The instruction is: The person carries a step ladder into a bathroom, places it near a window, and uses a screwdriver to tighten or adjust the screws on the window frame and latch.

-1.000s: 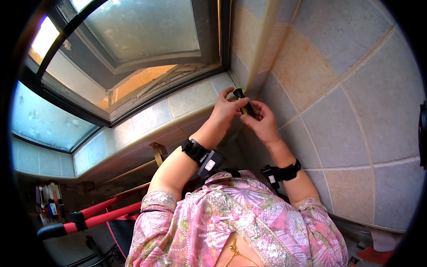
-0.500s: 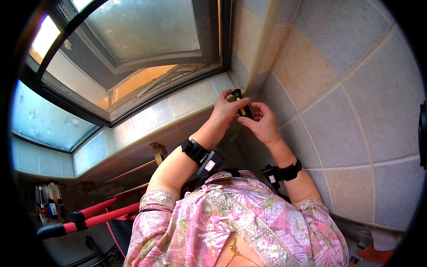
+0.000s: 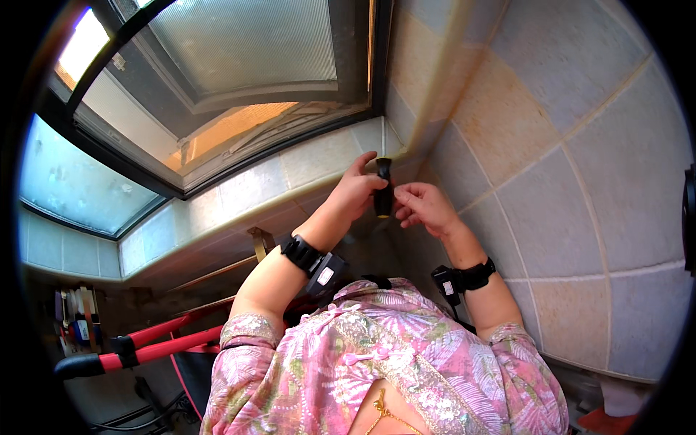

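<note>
A small black cylindrical object (image 3: 383, 190) with a narrower top is held upright in front of a tiled wall corner. My left hand (image 3: 355, 194) wraps its left side, fingers curled around it. My right hand (image 3: 423, 208) touches its lower right side with the fingertips. Both wrists carry black bands with small devices. What the object is cannot be told from this view.
A tiled window sill (image 3: 239, 196) runs below a dark-framed window (image 3: 217, 87) with frosted panes. A tiled wall (image 3: 551, 181) fills the right. A red-framed object with a black grip (image 3: 138, 348) lies at lower left, with several upright items (image 3: 72, 326) beside it.
The black object has turned from tilted to upright and both hands have shifted slightly lower and left around it.
</note>
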`<state>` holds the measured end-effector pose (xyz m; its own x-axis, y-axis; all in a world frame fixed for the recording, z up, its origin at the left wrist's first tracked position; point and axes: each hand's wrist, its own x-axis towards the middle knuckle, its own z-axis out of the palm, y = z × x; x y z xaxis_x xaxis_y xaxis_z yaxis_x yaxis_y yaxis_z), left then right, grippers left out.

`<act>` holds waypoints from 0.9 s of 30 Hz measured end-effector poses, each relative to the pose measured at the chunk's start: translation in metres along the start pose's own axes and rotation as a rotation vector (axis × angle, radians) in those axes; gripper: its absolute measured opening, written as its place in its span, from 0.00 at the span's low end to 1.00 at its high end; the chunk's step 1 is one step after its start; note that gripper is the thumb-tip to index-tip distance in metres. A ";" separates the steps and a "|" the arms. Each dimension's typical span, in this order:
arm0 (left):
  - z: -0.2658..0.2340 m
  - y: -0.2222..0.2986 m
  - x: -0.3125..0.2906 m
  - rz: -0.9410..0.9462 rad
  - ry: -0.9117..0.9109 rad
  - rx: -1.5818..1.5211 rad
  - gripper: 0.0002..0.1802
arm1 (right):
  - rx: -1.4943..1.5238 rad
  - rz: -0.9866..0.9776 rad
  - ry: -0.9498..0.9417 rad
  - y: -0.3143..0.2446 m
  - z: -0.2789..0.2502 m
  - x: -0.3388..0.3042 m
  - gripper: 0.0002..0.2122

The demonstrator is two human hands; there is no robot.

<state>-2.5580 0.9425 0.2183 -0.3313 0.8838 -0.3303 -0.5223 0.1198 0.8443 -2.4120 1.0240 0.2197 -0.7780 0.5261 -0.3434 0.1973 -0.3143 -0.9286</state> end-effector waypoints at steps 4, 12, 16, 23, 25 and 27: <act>-0.027 0.006 -0.021 0.124 0.071 0.025 0.38 | -0.096 -0.243 0.150 -0.007 0.005 0.040 0.08; -0.067 0.003 -0.045 0.247 0.187 0.055 0.37 | -0.738 -0.481 0.581 -0.023 0.029 0.111 0.11; -0.077 0.002 -0.052 0.302 0.215 0.096 0.36 | -1.047 -0.647 0.741 -0.023 0.034 0.137 0.12; -0.091 0.024 -0.049 0.389 0.198 0.119 0.35 | -1.221 -0.527 0.816 -0.035 0.030 0.157 0.15; -0.096 0.028 -0.047 0.405 0.187 0.130 0.35 | -1.249 -0.485 0.821 -0.034 0.031 0.161 0.15; -0.102 0.030 -0.045 0.418 0.176 0.161 0.35 | -1.251 -0.468 0.822 -0.035 0.034 0.161 0.14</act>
<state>-2.6388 0.8606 0.2158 -0.6224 0.7827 -0.0030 -0.1918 -0.1488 0.9701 -2.5643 1.0930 0.2013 -0.4660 0.7864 0.4055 0.7155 0.6046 -0.3500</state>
